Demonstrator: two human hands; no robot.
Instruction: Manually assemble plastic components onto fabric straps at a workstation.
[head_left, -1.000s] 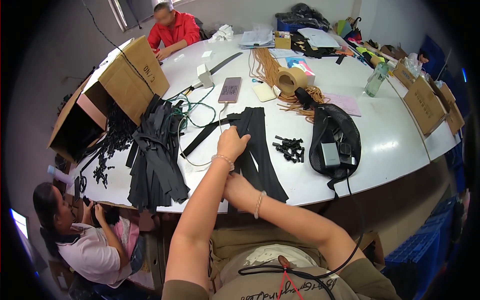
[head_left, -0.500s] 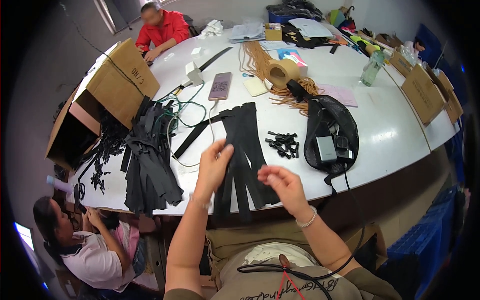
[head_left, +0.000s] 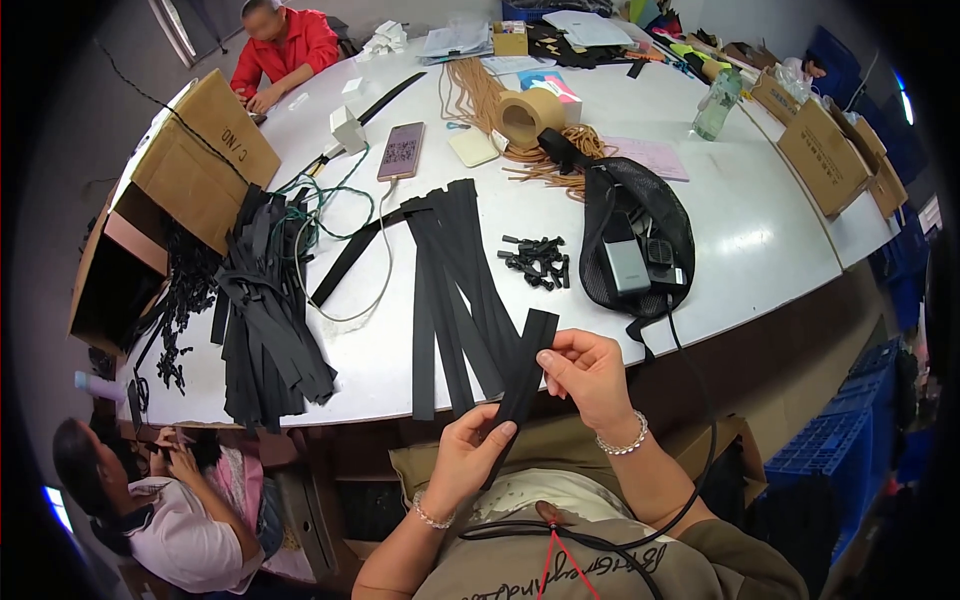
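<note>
A flat black fabric strip (head_left: 526, 360) is stretched slantwise between my hands, in front of the table's near edge. My left hand (head_left: 468, 450) pinches its lower part, thumb on top. Higher up, my right hand (head_left: 585, 375) grips the strip's right edge between thumb and fingers. Just beyond lies a fanned bundle of similar black strips (head_left: 455, 290), their ends pointing toward me. A small heap of black plastic pieces (head_left: 538, 262) sits to the right of that bundle. A larger, tangled pile of black strips (head_left: 268, 330) lies to the left.
A black mesh pouch (head_left: 603, 225) holding a grey power bank (head_left: 625, 265) lies at right. Beyond are a phone (head_left: 402, 152) on a cable, a tape roll (head_left: 527, 122) and tan cords (head_left: 470, 90). An open carton (head_left: 205, 150) stands left. Two people (head_left: 290, 45) (head_left: 165, 510) sit nearby.
Both hands have come back from the bundle toward my body and now hold one strip between them. The view has shifted a little, moving the table's things leftward.
</note>
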